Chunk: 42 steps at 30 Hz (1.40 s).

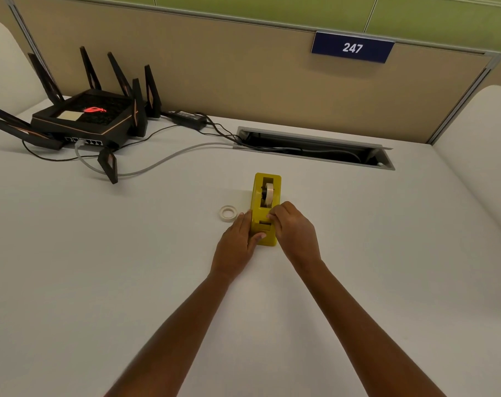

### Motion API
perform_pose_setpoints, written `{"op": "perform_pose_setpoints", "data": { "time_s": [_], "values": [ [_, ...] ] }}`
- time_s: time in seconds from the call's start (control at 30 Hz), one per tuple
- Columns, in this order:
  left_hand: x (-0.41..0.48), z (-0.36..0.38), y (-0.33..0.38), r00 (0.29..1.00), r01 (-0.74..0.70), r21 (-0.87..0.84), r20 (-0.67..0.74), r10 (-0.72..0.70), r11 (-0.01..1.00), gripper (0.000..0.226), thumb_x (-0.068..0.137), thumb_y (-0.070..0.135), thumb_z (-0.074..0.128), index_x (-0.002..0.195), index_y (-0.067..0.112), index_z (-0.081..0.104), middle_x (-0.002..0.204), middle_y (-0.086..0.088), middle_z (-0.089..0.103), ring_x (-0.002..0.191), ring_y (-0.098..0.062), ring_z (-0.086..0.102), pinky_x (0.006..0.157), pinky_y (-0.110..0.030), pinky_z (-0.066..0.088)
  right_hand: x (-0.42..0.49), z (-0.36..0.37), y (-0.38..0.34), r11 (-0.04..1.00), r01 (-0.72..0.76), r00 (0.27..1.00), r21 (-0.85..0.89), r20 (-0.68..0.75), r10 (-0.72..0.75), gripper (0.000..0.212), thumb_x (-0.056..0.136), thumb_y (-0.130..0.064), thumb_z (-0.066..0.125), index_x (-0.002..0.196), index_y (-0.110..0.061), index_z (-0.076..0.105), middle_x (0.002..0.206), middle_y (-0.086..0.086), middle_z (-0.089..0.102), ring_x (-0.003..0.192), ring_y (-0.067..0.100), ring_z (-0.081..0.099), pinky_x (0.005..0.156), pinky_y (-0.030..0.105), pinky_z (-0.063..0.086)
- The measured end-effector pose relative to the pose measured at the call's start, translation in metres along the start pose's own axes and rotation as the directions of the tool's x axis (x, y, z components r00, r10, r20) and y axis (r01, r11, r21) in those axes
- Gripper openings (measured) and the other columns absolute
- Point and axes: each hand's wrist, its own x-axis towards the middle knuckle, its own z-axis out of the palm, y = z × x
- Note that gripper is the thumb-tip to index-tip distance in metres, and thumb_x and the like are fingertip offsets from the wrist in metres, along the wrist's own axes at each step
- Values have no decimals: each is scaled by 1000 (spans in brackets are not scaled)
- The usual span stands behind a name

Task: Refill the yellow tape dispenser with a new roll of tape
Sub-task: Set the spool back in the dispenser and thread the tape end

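The yellow tape dispenser (265,209) stands on the white desk (129,253), its cutter end toward me. A roll of tape (269,191) sits upright in its well. My left hand (239,242) grips the dispenser's left side, thumb laid over the near end. My right hand (293,230) rests against the right side, with its fingertips pinched above the cutter; whether they hold the tape's end cannot be made out. A thin, nearly empty tape ring (228,213) lies flat on the desk just left of the dispenser.
A black router (86,118) with tall antennas stands at the back left, its cables (169,157) trailing into an open cable slot (315,149) behind the dispenser. A beige partition with a "247" sign (352,47) closes the back. White side panels flank the desk.
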Motion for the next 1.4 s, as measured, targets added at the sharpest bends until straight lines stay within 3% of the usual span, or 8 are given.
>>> {"op": "perform_pose_setpoints", "data": {
  "time_s": [0.53, 1.03, 1.4],
  "values": [
    [0, 1, 0, 1000, 10, 14, 13, -10, 1000, 56, 90, 38, 43, 137, 10, 28, 141, -12, 43, 126, -26, 46, 102, -39, 43, -14, -4, -9, 998, 56, 995, -40, -86, -59, 6, 74, -3, 70, 74, 1, 66, 69, 18, 68, 50, 28, 63, 38, 30, 53],
    [0, 1, -1, 1000, 15, 35, 26, -16, 999, 57, 91, 37, 41, 139, 10, 24, 144, -13, 40, 129, -28, 43, 106, -40, 40, -34, -3, -19, 986, 76, 978, -151, -184, -104, 16, 63, -8, 82, 69, -5, 68, 62, 9, 68, 45, 17, 61, 37, 15, 46],
    [-1, -1, 0, 999, 26, 3, 39, -26, 1000, 56, 91, 36, 42, 138, 11, 26, 143, -12, 42, 128, -28, 45, 106, -42, 40, -44, 8, -18, 983, 72, 976, -169, -193, -104, 17, 61, -9, 84, 69, -7, 69, 62, 8, 69, 45, 17, 62, 35, 15, 45]
  ]
}}
